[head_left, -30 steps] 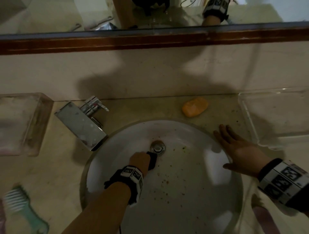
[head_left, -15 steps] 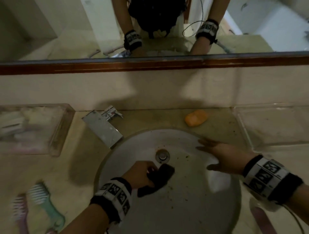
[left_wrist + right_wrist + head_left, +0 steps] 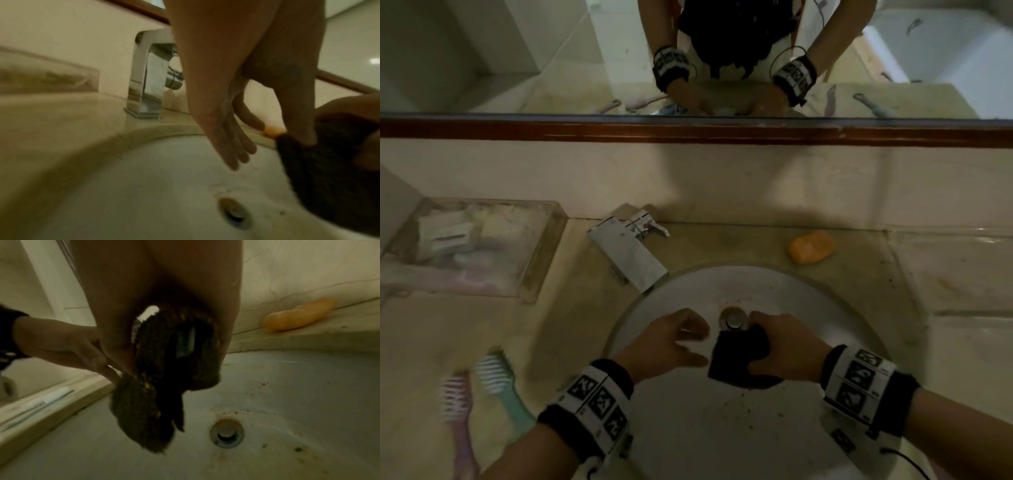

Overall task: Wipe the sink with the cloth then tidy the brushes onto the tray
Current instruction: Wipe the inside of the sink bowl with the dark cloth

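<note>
My right hand (image 3: 756, 347) grips a dark cloth (image 3: 738, 358) just above the white sink (image 3: 722, 438), right beside the drain (image 3: 732, 317). In the right wrist view the cloth (image 3: 152, 394) hangs bunched from my right hand (image 3: 164, 345), with yellowish specks on it. My left hand (image 3: 698, 344) hovers beside it with fingers straight; in the left wrist view its thumb meets the cloth (image 3: 329, 170) edge. Brown specks dot the basin. A green brush (image 3: 500, 387) and a pink brush (image 3: 457, 411) lie on the counter at left. A clear tray (image 3: 962, 267) sits at right.
A chrome faucet (image 3: 630, 253) stands at the sink's back left. An orange soap bar (image 3: 811, 246) lies behind the basin. A clear box (image 3: 472, 246) holding toiletries sits at far left. A mirror with a brown frame (image 3: 688, 132) runs along the wall.
The cloth has passed from my left hand into my right hand. My right hand left the sink rim and came in over the drain. My left hand let go and opened.
</note>
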